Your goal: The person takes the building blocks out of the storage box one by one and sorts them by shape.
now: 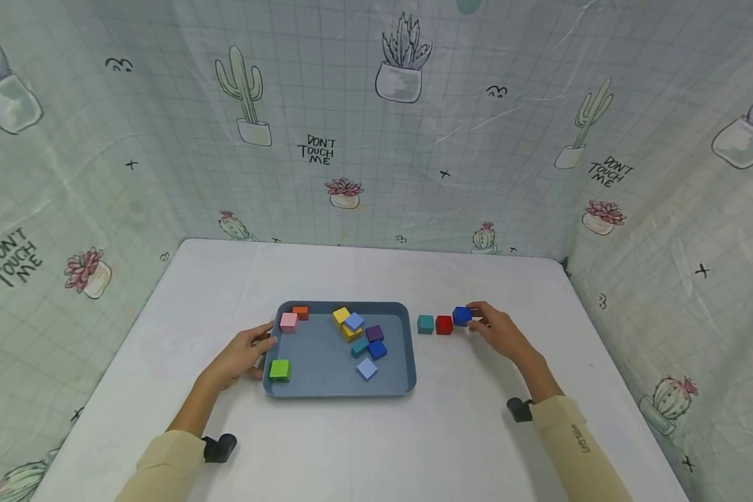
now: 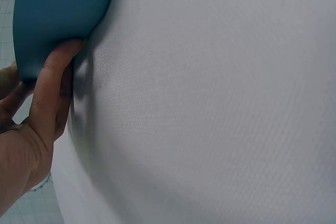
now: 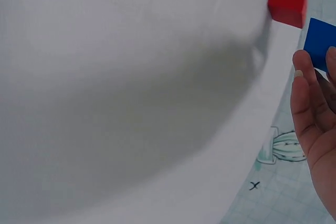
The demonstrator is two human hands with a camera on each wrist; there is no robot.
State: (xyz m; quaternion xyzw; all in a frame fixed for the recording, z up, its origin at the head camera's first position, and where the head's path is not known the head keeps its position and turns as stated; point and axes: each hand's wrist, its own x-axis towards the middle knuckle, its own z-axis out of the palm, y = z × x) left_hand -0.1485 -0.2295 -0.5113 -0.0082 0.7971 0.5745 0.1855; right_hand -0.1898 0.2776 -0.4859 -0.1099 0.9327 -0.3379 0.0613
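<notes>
Between the fingertips and thumb of my right hand (image 1: 502, 336) is a blue cube (image 1: 461, 316), held beside the red cube (image 1: 444, 325). A teal cube (image 1: 425, 324) sits left of the red one, right of the tray. In the right wrist view the blue cube (image 3: 319, 43) appears apart from the red cube (image 3: 287, 2). My left hand (image 1: 235, 359) grips the left side of the blue-grey tray (image 1: 320, 387), fingers at its rim and wall. The left wrist view shows the tray's outer wall (image 2: 63, 9) against that hand (image 2: 42, 114).
Inside the tray are a green cube (image 1: 280, 370), a pink cube (image 1: 288, 322), an orange block (image 1: 300, 313), and a cluster of yellow, purple, teal and blue blocks. A light-blue block (image 1: 367, 369) lies near the front. A cactus-print cloth (image 1: 508, 174) surrounds the white table (image 1: 351, 446).
</notes>
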